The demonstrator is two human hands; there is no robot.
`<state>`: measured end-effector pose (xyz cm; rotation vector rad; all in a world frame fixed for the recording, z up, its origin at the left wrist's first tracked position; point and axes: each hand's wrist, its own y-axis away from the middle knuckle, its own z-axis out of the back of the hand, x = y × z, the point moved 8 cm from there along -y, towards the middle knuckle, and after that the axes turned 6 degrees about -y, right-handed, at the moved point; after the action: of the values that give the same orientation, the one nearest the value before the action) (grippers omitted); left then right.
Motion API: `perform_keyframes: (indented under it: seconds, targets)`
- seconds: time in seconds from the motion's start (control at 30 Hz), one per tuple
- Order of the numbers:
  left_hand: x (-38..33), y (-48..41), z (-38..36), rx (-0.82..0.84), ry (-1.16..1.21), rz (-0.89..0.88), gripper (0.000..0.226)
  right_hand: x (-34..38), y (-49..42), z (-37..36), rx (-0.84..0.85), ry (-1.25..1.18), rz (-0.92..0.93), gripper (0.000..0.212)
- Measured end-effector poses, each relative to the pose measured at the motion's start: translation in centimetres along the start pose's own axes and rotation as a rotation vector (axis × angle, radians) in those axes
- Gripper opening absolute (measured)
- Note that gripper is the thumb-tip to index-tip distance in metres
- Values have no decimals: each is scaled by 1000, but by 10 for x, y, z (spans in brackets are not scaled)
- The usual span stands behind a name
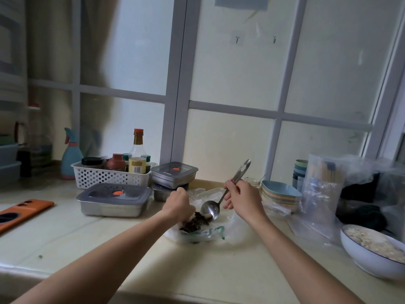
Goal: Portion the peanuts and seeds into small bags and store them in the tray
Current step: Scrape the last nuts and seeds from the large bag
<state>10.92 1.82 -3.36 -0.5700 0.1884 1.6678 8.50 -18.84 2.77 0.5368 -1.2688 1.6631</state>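
A clear plastic bag (203, 233) with a green zip strip lies on the counter in the middle, with dark seeds (195, 220) piled at its mouth. My left hand (178, 204) grips the bag's far edge. In my right hand (238, 197) is a long metal spoon (210, 209), its bowl tipped down just above the seeds and its handle pointing up and right. A white bowl (361, 255) of pale peanuts or grain sits at the right edge. A lidded steel tray (114, 202) stands to the left of the bag.
Behind the tray are two more stacked steel boxes (174, 174) and a white basket (109, 175) of bottles. A stack of pastel dishes (280, 193), cups and loose clear bags (320, 194) crowd the right. An orange board (19, 212) lies far left. A window backs the counter.
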Motion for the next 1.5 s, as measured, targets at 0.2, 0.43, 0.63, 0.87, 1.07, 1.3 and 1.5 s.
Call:
perform_keyframes:
  seconds: [0.2, 0.43, 0.63, 0.87, 1.07, 1.3, 1.5]
  targets:
    - [7, 3, 5, -6, 104, 27, 41, 12, 7, -4, 59, -20, 22, 30]
    - [2, 11, 12, -31, 96, -2, 21, 14, 7, -6, 96, 64, -24, 33]
    - [-1, 23, 29, -120, -81, -4, 32, 3, 9, 0, 90, 18, -112, 35]
    - [-1, 42, 68, -144, -224, -118, 13, 6, 10, -2, 65, -5, -80, 32]
    - [36, 55, 50, 301, -370, 145, 43, 10, 6, -9, 13, 37, -80, 32]
    - [29, 57, 48, 299, 43, 190, 17, 11, 5, -17, 41, 78, -91, 33]
    - [-10, 41, 88, -40, 221, 47, 33, 2, 6, -12, 40, 1, -128, 33]
